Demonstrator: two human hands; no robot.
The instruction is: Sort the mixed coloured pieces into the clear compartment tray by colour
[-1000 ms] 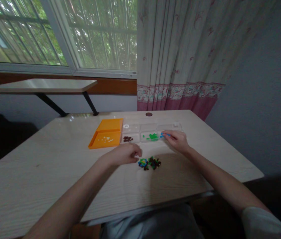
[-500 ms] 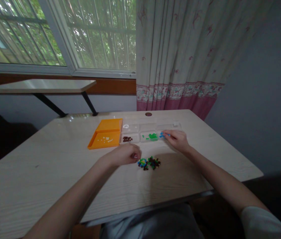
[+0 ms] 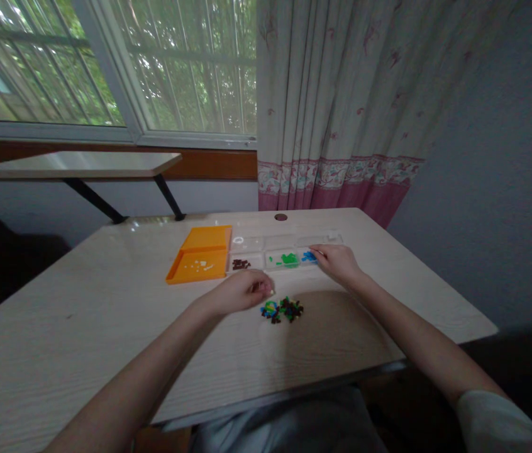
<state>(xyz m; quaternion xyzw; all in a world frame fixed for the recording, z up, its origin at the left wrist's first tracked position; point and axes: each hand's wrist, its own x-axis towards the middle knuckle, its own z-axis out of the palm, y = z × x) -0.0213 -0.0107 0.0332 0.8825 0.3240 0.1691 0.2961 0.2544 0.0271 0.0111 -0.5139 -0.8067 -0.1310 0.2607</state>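
My left hand point(image 3: 247, 290) is closed in a pinch just above and left of a mixed pile of small plastic pieces point(image 3: 289, 308), dark brown, green, blue and yellow. A small pale piece point(image 3: 272, 292) shows at its fingertips. My right hand point(image 3: 338, 261) has its fingers pressed together at the rim of the right front compartment, beside small blue pieces point(image 3: 310, 257). Whether anything is between those fingers cannot be made out. In the clear compartment tray point(image 3: 279, 241), green pieces point(image 3: 288, 259) lie in the middle front section and brown pieces point(image 3: 241, 264) in the left one.
An open orange case point(image 3: 207, 239) with several small white pieces point(image 3: 202, 265) stands left of the tray. A raised shelf point(image 3: 77, 165) on black legs is at the back left of the table point(image 3: 119, 327). A round cable hole point(image 3: 281, 217) lies behind the tray.
My left hand has shifted slightly right, and a pale piece now shows at its fingertips. My right hand has drawn back slightly from the blue pieces, exposing more of them.
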